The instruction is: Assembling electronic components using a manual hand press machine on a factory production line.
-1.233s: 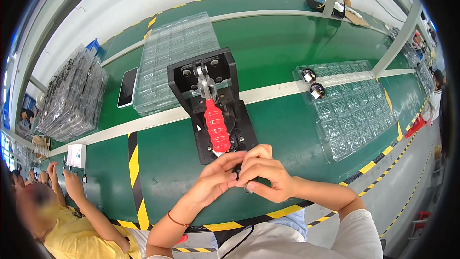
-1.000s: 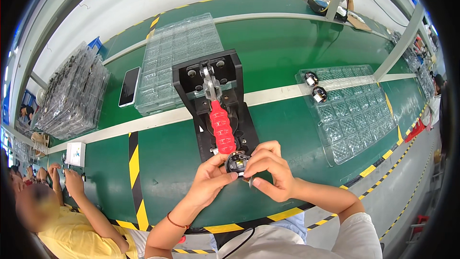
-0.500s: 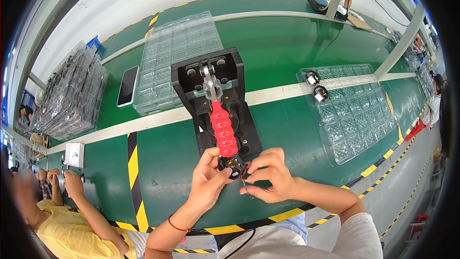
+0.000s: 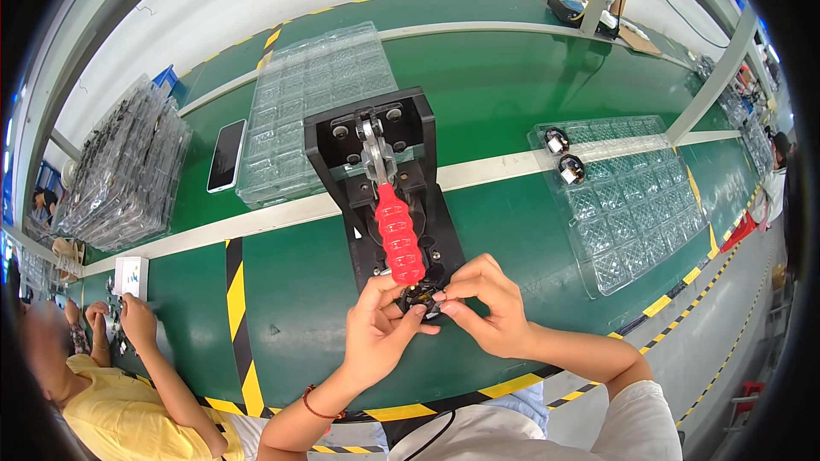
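Note:
Between my hands is a small round black part [image 4: 420,297] with wires and yellow bits inside, just below the red handle. My left hand [image 4: 380,324] holds it from the left, thumb on its near edge. At its right side my right hand [image 4: 487,307] pinches with thumb and forefinger something too small to make out, perhaps a wire. Right behind stands a black toggle-clamp fixture [image 4: 367,132], its red ribbed handle [image 4: 399,239] pointing down toward me and covering some of the fixture's base.
Right of the fixture lies a clear blister tray [image 4: 628,205] with two round black parts [image 4: 564,154]. Stacked clear trays [image 4: 316,94], a phone [image 4: 226,156] and a taller tray pile [image 4: 128,166] are to the left. A co-worker in yellow [image 4: 128,410] sits at left.
The round part and my hands have shifted slightly toward the fixture. My right fingers have moved from the dangling wires up against the part's right side.

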A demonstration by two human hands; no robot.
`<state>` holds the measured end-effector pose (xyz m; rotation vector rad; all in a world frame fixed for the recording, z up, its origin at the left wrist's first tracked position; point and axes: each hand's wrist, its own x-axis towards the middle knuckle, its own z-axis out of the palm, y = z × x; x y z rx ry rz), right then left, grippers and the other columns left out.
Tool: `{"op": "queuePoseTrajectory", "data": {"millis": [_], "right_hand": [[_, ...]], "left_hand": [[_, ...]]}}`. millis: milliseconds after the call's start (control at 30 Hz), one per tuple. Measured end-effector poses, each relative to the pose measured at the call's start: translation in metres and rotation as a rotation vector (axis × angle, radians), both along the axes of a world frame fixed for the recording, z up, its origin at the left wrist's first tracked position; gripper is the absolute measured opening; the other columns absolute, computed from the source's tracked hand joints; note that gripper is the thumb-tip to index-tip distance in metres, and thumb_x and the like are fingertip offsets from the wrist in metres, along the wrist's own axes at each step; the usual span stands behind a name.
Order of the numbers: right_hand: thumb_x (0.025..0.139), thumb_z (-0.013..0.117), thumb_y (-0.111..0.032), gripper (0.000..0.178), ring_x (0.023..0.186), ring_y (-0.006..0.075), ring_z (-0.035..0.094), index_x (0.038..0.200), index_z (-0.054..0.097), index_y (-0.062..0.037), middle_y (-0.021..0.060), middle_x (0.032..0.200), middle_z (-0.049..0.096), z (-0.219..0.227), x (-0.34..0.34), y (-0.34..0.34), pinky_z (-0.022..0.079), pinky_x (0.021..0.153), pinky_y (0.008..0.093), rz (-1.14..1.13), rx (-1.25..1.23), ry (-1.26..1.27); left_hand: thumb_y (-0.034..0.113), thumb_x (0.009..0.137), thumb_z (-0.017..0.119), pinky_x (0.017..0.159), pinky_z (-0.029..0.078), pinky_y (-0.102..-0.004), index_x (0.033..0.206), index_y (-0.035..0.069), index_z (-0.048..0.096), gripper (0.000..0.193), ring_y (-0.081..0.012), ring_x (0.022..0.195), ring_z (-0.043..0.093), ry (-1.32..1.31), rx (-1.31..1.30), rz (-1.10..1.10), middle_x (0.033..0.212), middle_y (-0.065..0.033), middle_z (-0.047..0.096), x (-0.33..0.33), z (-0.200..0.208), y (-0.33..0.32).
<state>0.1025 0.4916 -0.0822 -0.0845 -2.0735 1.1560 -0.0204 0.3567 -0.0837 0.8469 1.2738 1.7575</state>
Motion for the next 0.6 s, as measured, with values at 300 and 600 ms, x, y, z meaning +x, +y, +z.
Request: {"op": "queuePoseTrajectory", "data": {"millis": [300, 600], "right_hand": [[0.079, 0.066, 0.003, 0.018, 0.074, 0.0147, 0.055, 0.095, 0.061, -0.0034, 0.0071, 0.084, 0.059, 0.000, 0.002, -0.004, 0.043, 0.068, 0.0291, 0.040, -0.234, -0.013], [0.071, 0.074, -0.005, 0.022, 0.073, 0.0225, 0.055, 0.089, 0.062, -0.0057, 0.0046, 0.087, 0.057, 0.004, -0.003, 0.006, 0.043, 0.069, 0.0352, 0.296, 0.246, 0.099]], "left_hand": [[-0.012, 0.084, 0.056, 0.073, 0.060, -0.0303, 0.122, 0.002, 0.041, 0.044, -0.0176, 0.097, 0.061, -0.025, 0.024, 0.034, 0.114, -0.0147, 0.055, 0.003, 0.003, 0.003], [-0.012, 0.080, 0.062, 0.063, 0.057, -0.0231, 0.116, 0.000, 0.044, 0.042, -0.0138, 0.094, 0.060, 0.207, 0.073, 0.081, 0.111, -0.0121, 0.056, -0.006, -0.008, 0.004]]}}
